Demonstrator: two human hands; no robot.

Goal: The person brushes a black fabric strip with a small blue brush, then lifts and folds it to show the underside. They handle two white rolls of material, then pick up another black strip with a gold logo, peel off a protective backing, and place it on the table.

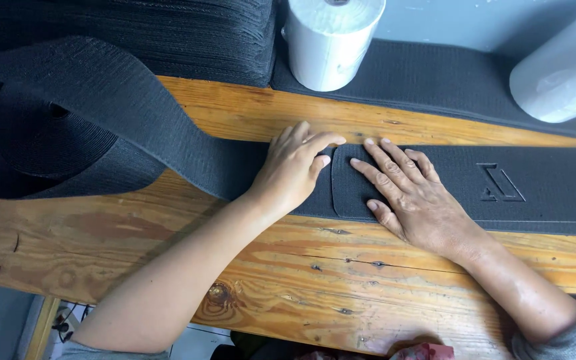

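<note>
Black strip [541,190] lies flat; both hands press its rounded end.

The near half of the wooden table [341,293] lay bare, with open room between the two forearms. The black elastic band [541,190] crossed the table from side to side under both hands. To the left its loose loop [68,120] rose and blocked that side. Behind, a stack of black pieces [168,33] and two white rolls [328,43] [565,70] closed the far edge.
</note>
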